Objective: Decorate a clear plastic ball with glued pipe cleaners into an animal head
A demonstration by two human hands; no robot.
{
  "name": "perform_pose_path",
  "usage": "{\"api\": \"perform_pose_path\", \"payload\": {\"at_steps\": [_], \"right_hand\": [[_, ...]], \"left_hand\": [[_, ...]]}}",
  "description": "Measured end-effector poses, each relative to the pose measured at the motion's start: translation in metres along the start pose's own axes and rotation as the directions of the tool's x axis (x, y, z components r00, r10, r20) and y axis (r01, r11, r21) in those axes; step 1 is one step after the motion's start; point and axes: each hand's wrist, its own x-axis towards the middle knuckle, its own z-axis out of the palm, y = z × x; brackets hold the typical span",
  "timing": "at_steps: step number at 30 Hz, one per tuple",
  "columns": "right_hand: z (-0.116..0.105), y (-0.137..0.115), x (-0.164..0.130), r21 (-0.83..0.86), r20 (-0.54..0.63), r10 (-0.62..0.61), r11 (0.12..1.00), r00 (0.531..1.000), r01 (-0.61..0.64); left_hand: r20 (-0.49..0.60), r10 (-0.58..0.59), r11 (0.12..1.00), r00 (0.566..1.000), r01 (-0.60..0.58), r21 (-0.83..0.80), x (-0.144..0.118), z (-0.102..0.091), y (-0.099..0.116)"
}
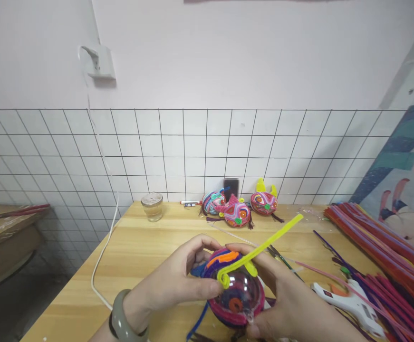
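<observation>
A clear plastic ball, partly covered with coloured pipe cleaners in pink, purple, blue and orange, is held between both hands above the table's front part. My left hand grips its left side, with the thumb pressing the curled end of a yellow pipe cleaner against the ball. The yellow strip's free end sticks out to the upper right. My right hand wraps around the right side, thumb low near the bottom edge. An orange ring shape shows on the ball's lower front. The underside is hidden.
Several finished pipe-cleaner ornaments sit at the wall. A glass cup stands at the back left. On the right lie a white glue gun and bundles of pipe cleaners. A white cord hangs along the table's left edge.
</observation>
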Motion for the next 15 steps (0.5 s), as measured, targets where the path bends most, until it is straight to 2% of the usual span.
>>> {"api": "perform_pose_path", "payload": {"at_steps": [8,15], "right_hand": [[0.004,0.0,-0.003,-0.062,0.026,0.025,0.998,0.999,-0.023],[0.01,-0.003,-0.002,-0.233,-0.005,-0.072,0.97,0.997,0.069]], "left_hand": [[0.101,-0.013,0.993,0.995,0.024,-0.112,0.002,-0.006,-0.005],[0.155,0.007,0.979,0.988,0.024,-0.201,0.002,-0.009,-0.013]]}}
